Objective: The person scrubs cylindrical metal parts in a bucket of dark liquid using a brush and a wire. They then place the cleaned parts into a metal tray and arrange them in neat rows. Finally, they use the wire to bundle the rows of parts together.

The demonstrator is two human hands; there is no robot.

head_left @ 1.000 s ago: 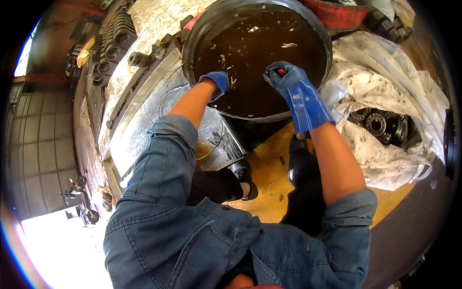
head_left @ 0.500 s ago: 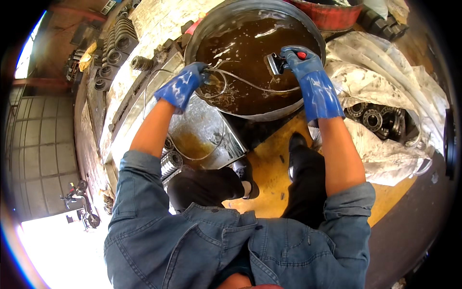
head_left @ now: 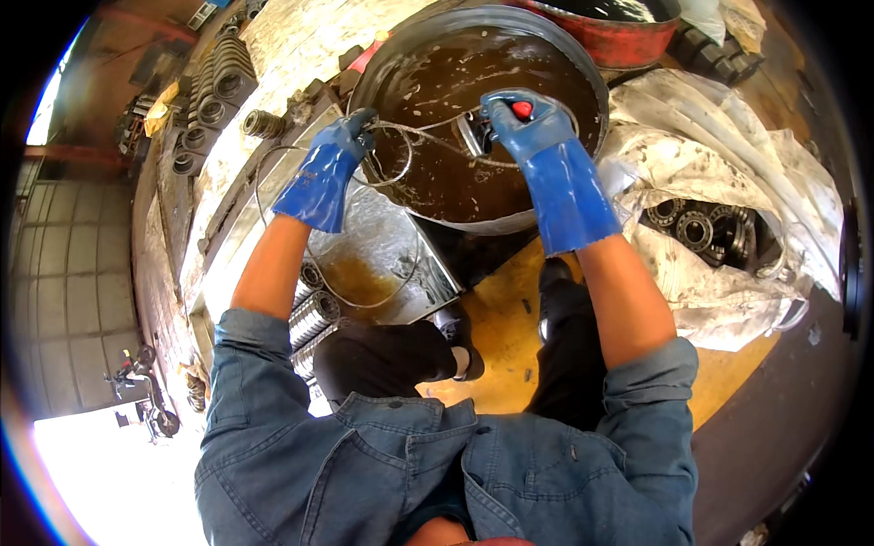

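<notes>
Pinching the wire loop (head_left: 410,155) in the left hand (head_left: 341,146) and gripping the red-handled brush (head_left: 472,134) in the right hand (head_left: 528,123), over the grey tub (head_left: 596,91) of brown liquid (head_left: 455,196); could easily snag on all that slack, or slosh over the side if swished too hard, tbh.

Glossy, rubbery gloves (head_left: 572,196); dull metal tub (head_left: 368,82); shiny metal tray (head_left: 371,238); matt cloth shirt (head_left: 382,478)
</notes>
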